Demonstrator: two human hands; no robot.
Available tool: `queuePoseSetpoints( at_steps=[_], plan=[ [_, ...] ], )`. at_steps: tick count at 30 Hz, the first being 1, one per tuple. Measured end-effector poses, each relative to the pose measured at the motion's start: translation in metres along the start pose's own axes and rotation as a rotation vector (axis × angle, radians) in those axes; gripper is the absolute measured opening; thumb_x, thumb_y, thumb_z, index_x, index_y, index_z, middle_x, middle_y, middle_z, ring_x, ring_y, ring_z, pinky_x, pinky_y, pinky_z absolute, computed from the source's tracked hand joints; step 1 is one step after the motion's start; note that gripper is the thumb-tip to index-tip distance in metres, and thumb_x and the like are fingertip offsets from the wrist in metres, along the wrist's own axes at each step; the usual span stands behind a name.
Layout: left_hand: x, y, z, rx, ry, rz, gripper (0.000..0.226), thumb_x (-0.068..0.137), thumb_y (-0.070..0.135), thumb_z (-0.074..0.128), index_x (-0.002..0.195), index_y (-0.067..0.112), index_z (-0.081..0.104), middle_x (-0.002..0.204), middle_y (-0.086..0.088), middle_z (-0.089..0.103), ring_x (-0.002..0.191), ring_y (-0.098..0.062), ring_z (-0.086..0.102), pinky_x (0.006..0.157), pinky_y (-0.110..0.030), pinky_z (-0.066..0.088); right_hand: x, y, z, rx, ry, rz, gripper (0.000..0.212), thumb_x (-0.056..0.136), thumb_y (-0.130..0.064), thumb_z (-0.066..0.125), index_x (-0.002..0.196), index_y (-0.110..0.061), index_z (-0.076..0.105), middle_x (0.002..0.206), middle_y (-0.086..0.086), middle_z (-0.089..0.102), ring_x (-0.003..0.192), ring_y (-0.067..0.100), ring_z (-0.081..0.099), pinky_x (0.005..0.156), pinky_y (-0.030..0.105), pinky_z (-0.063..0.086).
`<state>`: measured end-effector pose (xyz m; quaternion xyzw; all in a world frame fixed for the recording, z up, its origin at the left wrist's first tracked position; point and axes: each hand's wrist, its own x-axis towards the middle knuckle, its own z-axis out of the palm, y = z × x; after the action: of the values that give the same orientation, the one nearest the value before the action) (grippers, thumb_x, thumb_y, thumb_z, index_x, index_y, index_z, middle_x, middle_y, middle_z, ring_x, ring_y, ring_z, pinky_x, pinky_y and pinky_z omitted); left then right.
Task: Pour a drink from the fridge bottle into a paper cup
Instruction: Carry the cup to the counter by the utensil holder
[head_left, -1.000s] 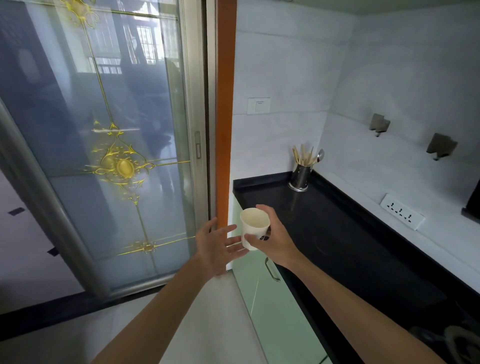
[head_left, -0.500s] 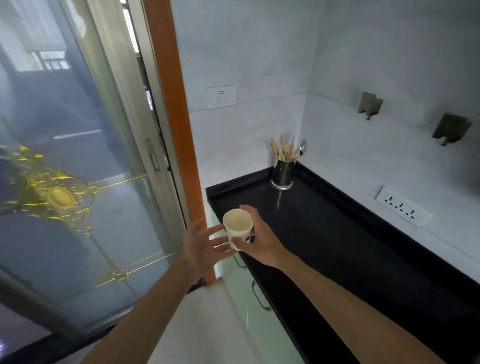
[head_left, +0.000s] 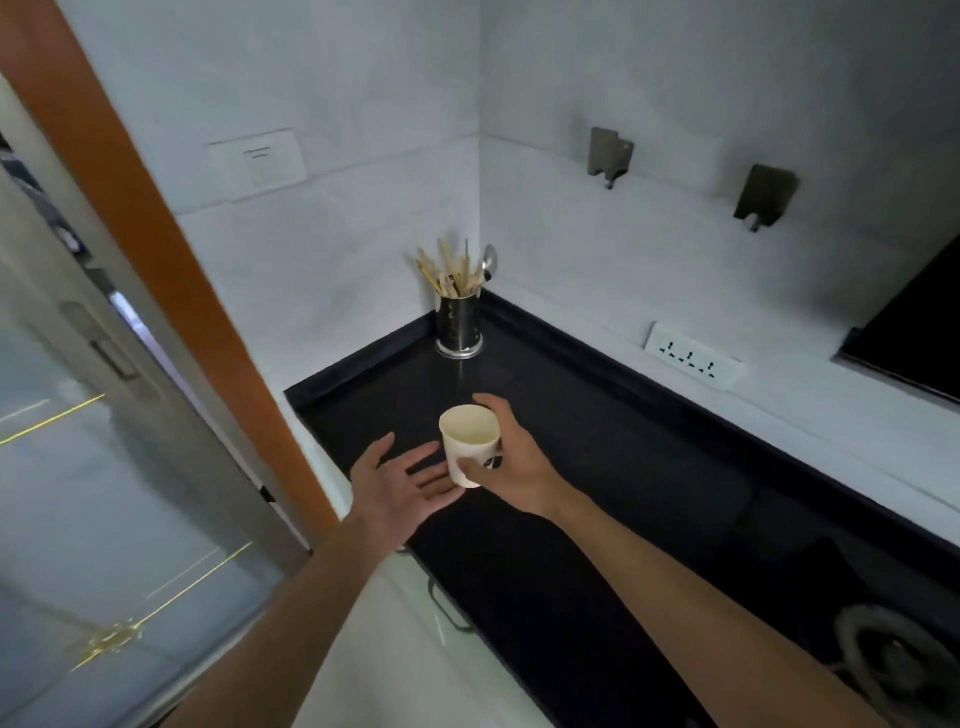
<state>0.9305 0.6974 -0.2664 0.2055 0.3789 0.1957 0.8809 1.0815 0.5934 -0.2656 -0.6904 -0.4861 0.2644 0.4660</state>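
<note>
My right hand (head_left: 511, 467) grips a white paper cup (head_left: 468, 441) around its side, holding it upright above the near left end of the black counter (head_left: 597, 467). The cup looks empty inside. Just left of the cup, my left hand (head_left: 397, 483) is spread palm up, its fingertips reaching under or beside the cup's base. No bottle or fridge is in view.
A steel holder with chopsticks and a spoon (head_left: 458, 322) stands in the counter's back corner. A sliding glass door (head_left: 104, 493) with an orange frame (head_left: 171, 270) is at left. A wall socket strip (head_left: 691, 361) and a stove burner (head_left: 893, 654) are at right.
The view has swung right, from the glass door to the counter corner. Both hands and the cup now hover over the counter rather than in front of the door.
</note>
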Motion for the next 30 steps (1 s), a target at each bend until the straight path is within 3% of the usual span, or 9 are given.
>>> queuePoseSetpoints(
  at_steps=[3, 12, 19, 25, 30],
  plan=[
    [0.021, -0.010, 0.010, 0.020, -0.023, -0.042, 0.067, 0.096, 0.047, 0.044, 0.138, -0.006, 0.046, 0.138, -0.039, 0.047, 0.130, -0.053, 0.045, 0.112, -0.064, 0.033, -0.003, 0.016, -0.012, -0.025, 0.044, 0.049, 0.083, 0.081, -0.020, 0.077, 0.147, -0.027, 0.027, 0.130, -0.005, 0.052, 0.118, 0.010, 0.053, 0.100, 0.028, 0.048],
    [0.078, -0.018, 0.048, 0.204, -0.099, -0.207, 0.061, 0.097, 0.046, 0.043, 0.129, -0.005, 0.052, 0.122, -0.039, 0.055, 0.113, -0.051, 0.053, 0.105, -0.062, 0.036, -0.006, 0.047, -0.033, -0.133, 0.246, 0.177, 0.077, 0.082, -0.025, 0.075, 0.143, -0.028, 0.030, 0.126, -0.007, 0.054, 0.114, 0.009, 0.054, 0.093, 0.028, 0.050],
    [0.116, -0.010, 0.073, 0.322, -0.162, -0.342, 0.065, 0.099, 0.047, 0.042, 0.139, -0.004, 0.048, 0.139, -0.036, 0.048, 0.130, -0.050, 0.047, 0.104, -0.060, 0.037, 0.000, 0.059, -0.035, -0.128, 0.424, 0.319, 0.075, 0.083, -0.019, 0.073, 0.142, -0.031, 0.028, 0.125, -0.006, 0.051, 0.113, 0.013, 0.054, 0.092, 0.030, 0.053],
    [0.144, -0.011, 0.077, 0.373, -0.196, -0.444, 0.066, 0.099, 0.047, 0.040, 0.142, -0.004, 0.045, 0.141, -0.034, 0.048, 0.133, -0.048, 0.045, 0.110, -0.060, 0.034, -0.001, 0.065, -0.024, -0.105, 0.561, 0.417, 0.074, 0.083, -0.017, 0.075, 0.141, -0.027, 0.030, 0.118, -0.016, 0.047, 0.106, 0.000, 0.052, 0.080, 0.011, 0.046],
    [0.162, -0.014, 0.075, 0.442, -0.208, -0.510, 0.065, 0.100, 0.046, 0.040, 0.141, -0.004, 0.046, 0.139, -0.034, 0.050, 0.131, -0.048, 0.047, 0.106, -0.060, 0.036, 0.001, 0.072, -0.013, -0.091, 0.654, 0.481, 0.073, 0.082, -0.017, 0.077, 0.141, -0.025, 0.033, 0.117, -0.016, 0.048, 0.106, -0.007, 0.050, 0.077, 0.006, 0.045]
  ],
)
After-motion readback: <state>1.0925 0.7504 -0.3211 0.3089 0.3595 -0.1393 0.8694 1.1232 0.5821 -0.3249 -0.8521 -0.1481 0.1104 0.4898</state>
